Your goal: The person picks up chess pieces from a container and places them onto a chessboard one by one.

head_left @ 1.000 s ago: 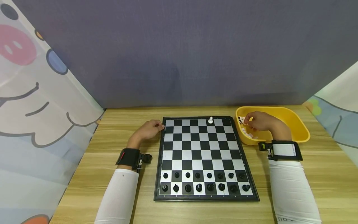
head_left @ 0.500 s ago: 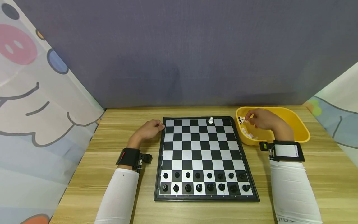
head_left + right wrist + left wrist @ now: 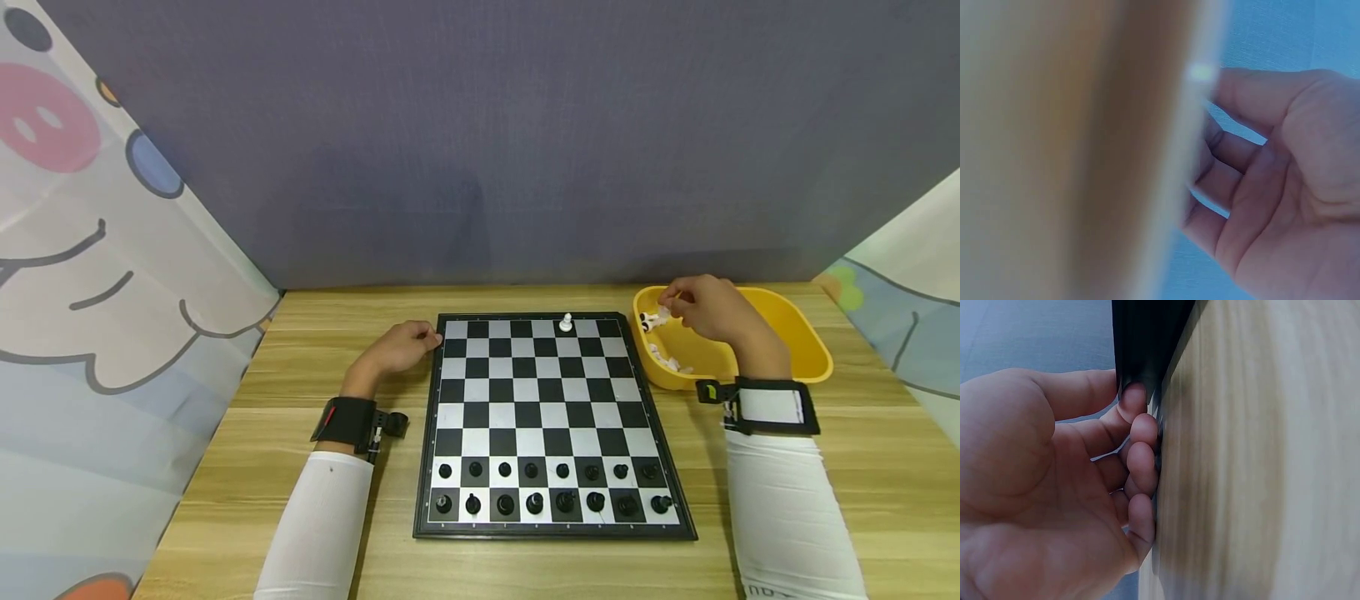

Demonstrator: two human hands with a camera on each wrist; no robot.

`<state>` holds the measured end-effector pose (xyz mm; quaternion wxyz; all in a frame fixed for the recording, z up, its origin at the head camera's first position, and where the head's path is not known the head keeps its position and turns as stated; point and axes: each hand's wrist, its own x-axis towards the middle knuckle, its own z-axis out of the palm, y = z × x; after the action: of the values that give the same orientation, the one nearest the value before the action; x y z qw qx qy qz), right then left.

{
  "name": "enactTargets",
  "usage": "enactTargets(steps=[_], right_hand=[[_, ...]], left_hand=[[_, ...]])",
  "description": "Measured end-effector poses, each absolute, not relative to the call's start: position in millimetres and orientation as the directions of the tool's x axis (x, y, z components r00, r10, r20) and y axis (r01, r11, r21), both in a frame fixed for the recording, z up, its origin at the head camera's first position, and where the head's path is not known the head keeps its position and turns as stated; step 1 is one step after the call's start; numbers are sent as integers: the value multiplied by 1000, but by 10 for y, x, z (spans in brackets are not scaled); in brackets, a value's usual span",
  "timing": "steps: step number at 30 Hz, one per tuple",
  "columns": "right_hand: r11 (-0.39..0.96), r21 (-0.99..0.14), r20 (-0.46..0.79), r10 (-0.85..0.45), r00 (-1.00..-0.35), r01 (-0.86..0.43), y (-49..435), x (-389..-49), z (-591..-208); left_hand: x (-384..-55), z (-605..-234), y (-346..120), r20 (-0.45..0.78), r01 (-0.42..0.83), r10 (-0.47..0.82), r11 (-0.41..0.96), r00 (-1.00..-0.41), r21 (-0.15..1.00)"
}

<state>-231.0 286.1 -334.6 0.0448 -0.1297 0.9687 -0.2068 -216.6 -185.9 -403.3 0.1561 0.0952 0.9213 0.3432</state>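
Observation:
A black-framed chessboard (image 3: 525, 417) lies on the table with black chess pieces (image 3: 535, 502) in the two rows nearest me. One white chess piece (image 3: 566, 322) stands in its far row. My left hand (image 3: 402, 346) pinches the board's far-left edge, the thumb and index finger (image 3: 1133, 402) meeting at the frame in the left wrist view. Over the yellow basin (image 3: 806, 342), my right hand (image 3: 708, 307) pinches a small white chess piece (image 3: 664, 312) at its fingertips. More white chess pieces (image 3: 664, 358) lie inside. The basin wall hides the right fingertips in the right wrist view.
A wooden table (image 3: 337, 517) carries everything. A dark grey panel (image 3: 480, 150) rises along its far edge, and a printed curtain (image 3: 112, 375) hangs at the left. Black straps with small cameras (image 3: 393, 424) sit on both wrists.
My right hand has moved slightly away from me and up within the basin, and a white chess piece now shows at its fingertips. The left hand and the board have stayed still.

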Motion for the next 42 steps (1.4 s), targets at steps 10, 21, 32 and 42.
enactTargets(steps=[10, 21, 32, 42], right_hand=[[878, -430, -2, -235, -972, -212, 2808, -2270, -3309], [884, -419, 6, -227, -974, -208, 2733, -2239, -3255], [873, -418, 50, -252, -966, -250, 2671, -2231, -3206], [872, -409, 111, -247, -963, -270, 2604, -2202, -3175]], left_hand=[[-2170, -4042, -1863, -220, 74, 286, 749, -932, 658], [-2161, -4038, -1865, -225, 70, 284, 750, -932, 658], [-2172, -4047, -1866, -231, 58, 276, 749, -933, 660], [-2171, -4050, -1870, -223, 72, 284, 751, -933, 657]])
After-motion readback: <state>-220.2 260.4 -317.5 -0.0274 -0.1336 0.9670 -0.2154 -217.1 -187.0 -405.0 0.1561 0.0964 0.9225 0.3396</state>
